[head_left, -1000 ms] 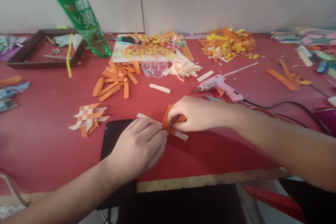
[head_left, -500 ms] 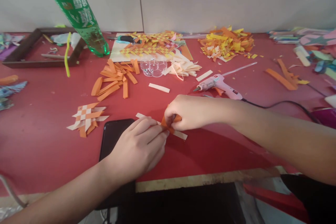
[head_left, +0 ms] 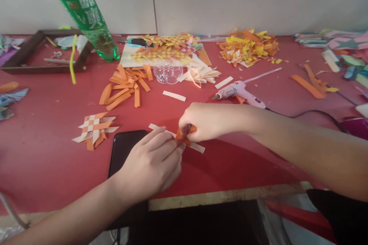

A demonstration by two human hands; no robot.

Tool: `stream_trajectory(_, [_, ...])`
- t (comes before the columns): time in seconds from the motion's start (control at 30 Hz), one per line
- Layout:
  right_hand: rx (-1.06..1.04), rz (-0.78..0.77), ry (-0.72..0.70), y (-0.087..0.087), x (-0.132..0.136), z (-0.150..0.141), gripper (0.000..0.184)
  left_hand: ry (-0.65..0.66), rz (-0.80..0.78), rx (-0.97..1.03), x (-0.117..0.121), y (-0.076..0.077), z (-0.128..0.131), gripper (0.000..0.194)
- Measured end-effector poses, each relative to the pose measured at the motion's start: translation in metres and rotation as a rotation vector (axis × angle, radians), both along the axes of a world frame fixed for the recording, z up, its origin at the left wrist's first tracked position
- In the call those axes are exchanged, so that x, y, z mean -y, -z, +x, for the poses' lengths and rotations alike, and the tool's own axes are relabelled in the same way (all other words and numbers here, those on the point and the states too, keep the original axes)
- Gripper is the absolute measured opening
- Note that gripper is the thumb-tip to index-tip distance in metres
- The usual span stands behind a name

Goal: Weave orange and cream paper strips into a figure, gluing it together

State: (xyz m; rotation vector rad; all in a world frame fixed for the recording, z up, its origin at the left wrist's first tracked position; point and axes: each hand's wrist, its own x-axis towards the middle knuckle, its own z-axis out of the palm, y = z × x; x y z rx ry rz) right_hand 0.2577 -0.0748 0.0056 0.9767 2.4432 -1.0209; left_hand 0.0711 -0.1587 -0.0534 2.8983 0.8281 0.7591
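Between my two hands, orange paper strips (head_left: 187, 141) lie across a cream paper strip (head_left: 197, 147) on the red table. My right hand (head_left: 198, 122) pinches an orange strip from above. My left hand (head_left: 156, 157) is closed, its fingertips pressed on the orange and cream strips where they cross; the fingers cover much of that spot. Partly beneath my left wrist lies a black phone (head_left: 126, 147). Left of the phone sits a woven orange and cream paper fish (head_left: 95, 128). One loose cream strip (head_left: 174, 95) rests beyond my hands.
A pink glue gun (head_left: 240, 92) with its cord lies behind my right forearm. Farther back are folded orange strips (head_left: 133, 84), a clear bead tray (head_left: 168, 74), a pile of yellow and orange scraps (head_left: 250, 46), a green bottle (head_left: 86, 15) and a dark frame (head_left: 40, 69).
My right hand has shifted slightly left and toward my left hand, bending the orange strip down over the crossing. My left hand stays pressed in nearly the same place.
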Motion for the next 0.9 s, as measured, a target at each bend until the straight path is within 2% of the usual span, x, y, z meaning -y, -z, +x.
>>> stream_trajectory(0.47, [-0.018,0.031,0.044,0.005,0.002,0.003,0.031,-0.028,-0.015,-0.055,0.000,-0.003,0.003,0.017])
stream_trajectory(0.67, [-0.017,0.045,0.102,0.004,0.005,0.008,0.023,-0.030,-0.006,-0.060,0.000,-0.002,0.002,0.019])
stream_trajectory(0.9, [-0.045,0.080,0.149,0.011,0.007,0.017,0.020,-0.019,-0.026,-0.078,0.000,-0.003,0.003,0.020])
